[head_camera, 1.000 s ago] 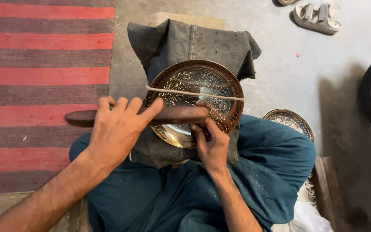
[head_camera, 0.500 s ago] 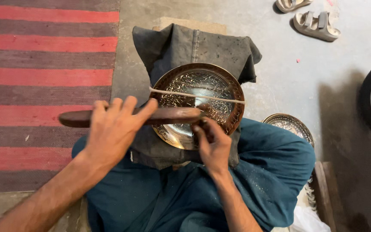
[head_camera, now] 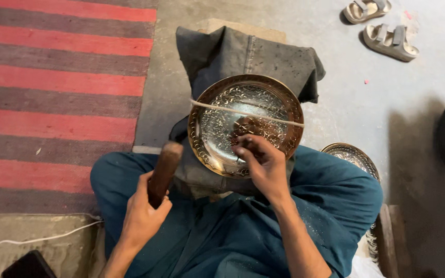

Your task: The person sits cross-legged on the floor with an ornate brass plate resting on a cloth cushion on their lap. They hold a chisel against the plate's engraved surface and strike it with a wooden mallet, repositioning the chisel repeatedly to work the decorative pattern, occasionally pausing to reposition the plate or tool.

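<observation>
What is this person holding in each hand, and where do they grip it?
The left hand grips a wooden mallet by its lower end. The right hand pinches something small against the engraved metal plate; it is hidden by the fingers.

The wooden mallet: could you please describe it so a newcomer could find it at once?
Start at the engraved brass plate on the dark cloth. Just left of its rim, the left hand grips the wooden mallet, the only plain brown stick here.
</observation>
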`<move>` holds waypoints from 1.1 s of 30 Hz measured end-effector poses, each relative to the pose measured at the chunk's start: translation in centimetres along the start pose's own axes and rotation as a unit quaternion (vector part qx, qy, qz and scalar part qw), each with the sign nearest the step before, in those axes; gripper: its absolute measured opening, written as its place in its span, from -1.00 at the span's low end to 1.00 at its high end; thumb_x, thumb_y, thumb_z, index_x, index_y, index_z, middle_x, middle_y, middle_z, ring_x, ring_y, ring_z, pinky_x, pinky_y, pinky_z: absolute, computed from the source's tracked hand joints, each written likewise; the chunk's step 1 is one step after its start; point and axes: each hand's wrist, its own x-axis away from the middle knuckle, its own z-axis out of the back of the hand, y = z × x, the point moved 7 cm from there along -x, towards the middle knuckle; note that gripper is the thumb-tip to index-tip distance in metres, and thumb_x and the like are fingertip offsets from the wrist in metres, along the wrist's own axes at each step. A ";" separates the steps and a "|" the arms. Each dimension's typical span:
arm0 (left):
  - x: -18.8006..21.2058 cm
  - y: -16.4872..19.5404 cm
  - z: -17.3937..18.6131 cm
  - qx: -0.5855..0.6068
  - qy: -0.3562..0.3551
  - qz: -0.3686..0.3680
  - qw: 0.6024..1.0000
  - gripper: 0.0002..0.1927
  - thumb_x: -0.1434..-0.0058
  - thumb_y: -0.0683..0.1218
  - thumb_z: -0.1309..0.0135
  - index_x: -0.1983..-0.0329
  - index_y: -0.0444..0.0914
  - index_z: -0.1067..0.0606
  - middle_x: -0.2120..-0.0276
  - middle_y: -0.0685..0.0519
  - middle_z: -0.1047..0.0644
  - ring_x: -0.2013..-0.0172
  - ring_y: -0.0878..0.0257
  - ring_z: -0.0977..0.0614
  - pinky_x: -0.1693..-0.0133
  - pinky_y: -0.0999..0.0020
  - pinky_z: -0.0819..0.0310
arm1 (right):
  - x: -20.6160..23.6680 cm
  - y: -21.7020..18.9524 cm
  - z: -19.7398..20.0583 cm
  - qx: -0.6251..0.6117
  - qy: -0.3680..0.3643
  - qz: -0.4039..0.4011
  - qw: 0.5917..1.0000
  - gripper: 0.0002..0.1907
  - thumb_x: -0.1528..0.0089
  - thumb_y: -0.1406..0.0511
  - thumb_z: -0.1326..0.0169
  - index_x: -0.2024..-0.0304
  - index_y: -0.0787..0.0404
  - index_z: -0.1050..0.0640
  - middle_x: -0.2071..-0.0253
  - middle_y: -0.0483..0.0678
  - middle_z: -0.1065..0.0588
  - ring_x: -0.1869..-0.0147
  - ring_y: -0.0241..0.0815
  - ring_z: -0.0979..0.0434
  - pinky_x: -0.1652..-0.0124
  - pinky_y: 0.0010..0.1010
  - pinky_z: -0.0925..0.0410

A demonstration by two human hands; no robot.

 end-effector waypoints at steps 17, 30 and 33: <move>-4.1 9.1 2.6 -0.202 -0.056 -0.135 0.968 -0.28 -0.02 -0.21 -0.19 -0.29 -0.16 -0.27 0.00 -0.20 -0.55 0.13 -0.26 -0.61 0.13 -0.06 -0.51 | 0.0 -0.1 -0.8 0.143 0.041 0.055 0.987 -0.74 -0.24 0.47 -0.23 0.01 0.33 -0.58 0.24 -0.04 -0.69 0.20 -0.36 -0.69 0.22 -0.51 -0.49; -5.3 14.3 1.5 -0.295 -0.067 -0.296 0.906 -0.07 0.07 -0.21 -0.22 -0.44 -0.19 -0.20 0.28 -0.14 -0.46 0.28 -0.14 -0.56 0.20 -0.03 -0.38 | 0.0 0.0 -0.9 0.147 0.048 0.087 0.984 -0.71 -0.23 0.44 -0.25 -0.01 0.31 -0.59 0.20 -0.01 -0.69 0.11 -0.28 -0.73 0.14 -0.49 -0.53; -4.7 14.5 1.2 -0.405 -0.010 -0.337 0.850 -0.11 0.01 -0.29 -0.15 -0.46 -0.08 -0.25 0.33 -0.07 -0.43 0.29 -0.03 -0.55 0.24 0.05 -0.39 | -0.1 -0.1 -1.0 0.153 0.037 0.087 0.984 -0.71 -0.22 0.44 -0.25 0.00 0.30 -0.60 0.19 -0.02 -0.69 0.12 -0.28 -0.74 0.15 -0.50 -0.54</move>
